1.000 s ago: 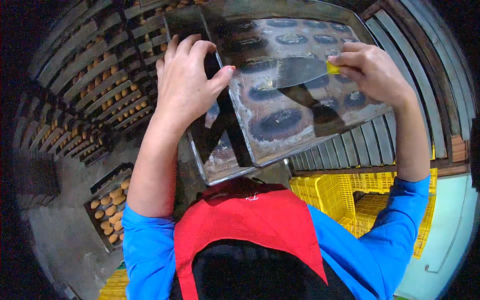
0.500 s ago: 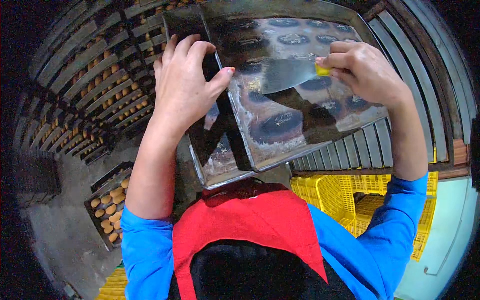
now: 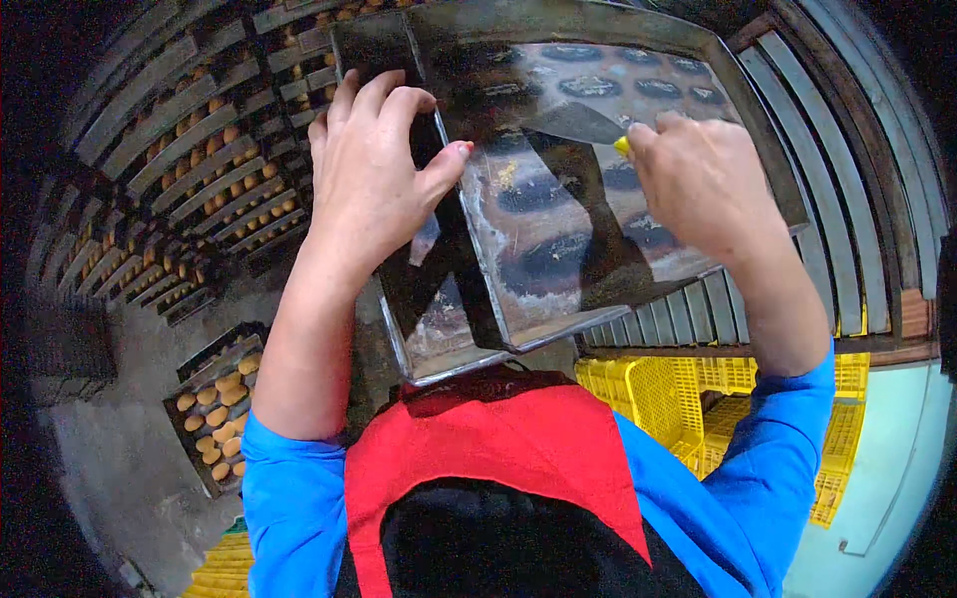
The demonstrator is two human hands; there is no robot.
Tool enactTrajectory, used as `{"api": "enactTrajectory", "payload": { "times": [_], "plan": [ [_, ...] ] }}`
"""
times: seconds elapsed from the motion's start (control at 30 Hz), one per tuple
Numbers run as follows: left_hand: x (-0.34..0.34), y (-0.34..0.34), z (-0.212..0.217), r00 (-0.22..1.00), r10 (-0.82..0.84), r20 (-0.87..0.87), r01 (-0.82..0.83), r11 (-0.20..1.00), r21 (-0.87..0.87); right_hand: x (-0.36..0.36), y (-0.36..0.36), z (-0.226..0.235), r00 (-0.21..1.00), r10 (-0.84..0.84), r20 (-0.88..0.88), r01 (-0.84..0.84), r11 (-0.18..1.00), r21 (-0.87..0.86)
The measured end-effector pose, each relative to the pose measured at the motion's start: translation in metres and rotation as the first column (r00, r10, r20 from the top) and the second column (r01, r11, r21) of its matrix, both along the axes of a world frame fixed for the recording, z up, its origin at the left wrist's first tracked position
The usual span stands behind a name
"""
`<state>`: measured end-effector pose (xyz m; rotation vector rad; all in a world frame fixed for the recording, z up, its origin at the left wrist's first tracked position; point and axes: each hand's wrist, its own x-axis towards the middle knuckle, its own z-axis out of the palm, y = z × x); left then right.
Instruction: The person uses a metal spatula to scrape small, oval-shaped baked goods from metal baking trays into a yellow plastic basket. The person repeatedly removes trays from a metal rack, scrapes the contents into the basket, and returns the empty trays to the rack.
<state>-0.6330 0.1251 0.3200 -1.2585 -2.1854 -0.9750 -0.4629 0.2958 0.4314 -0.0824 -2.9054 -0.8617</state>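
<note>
A metal baking tray (image 3: 568,333), marked with rows of dark oval stains and pale crumbs, lies tilted in front of me. Another baking tray (image 3: 454,368) shows beneath its left side. My left hand (image 3: 371,179) is closed over the upper tray's left rim, thumb on the inner side; its fingertips are partly hidden. In my right hand (image 3: 706,179) is a scraper (image 3: 580,122) with a wide thin metal blade and a yellow handle. Its blade is over the stained tray bottom, angled to the far left; whether the edge touches is hard to tell.
Racks (image 3: 214,164) with rows of brown baked goods stand at the left. A tray of oval baked pieces (image 3: 219,414) sits low on the left. Yellow plastic crates (image 3: 663,404) stand at the lower right, beside stacked metal trays (image 3: 842,189). More yellow crates (image 3: 221,568) show at lower left.
My right hand has moved left and slightly nearer to me, turning the scraper so its blade now slants away to the far left. My left hand stays on the rim.
</note>
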Motion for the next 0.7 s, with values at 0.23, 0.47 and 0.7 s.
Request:
{"api": "enactTrajectory", "payload": {
  "times": [0.23, 0.47, 0.7],
  "plan": [
    [0.001, 0.001, 0.001, 1.0, 0.009, 0.004, -0.009, 1.0, 0.005, -0.009, 0.005, 0.01, 0.999, 0.026, 0.025, -0.027, 0.999, 0.017],
    [0.002, -0.001, 0.002, 0.998, 0.058, -0.025, -0.06, 0.997, -0.054, -0.012, -0.007, 0.009, 0.999, 0.027, 0.022, -0.025, 0.998, -0.066],
    [0.0, -0.003, -0.001, 0.998, 0.067, 0.0, -0.067, 0.997, -0.037, -0.015, -0.012, 0.011, 0.998, 0.016, 0.06, -0.015, 1.0, -0.015]
  ]
}}
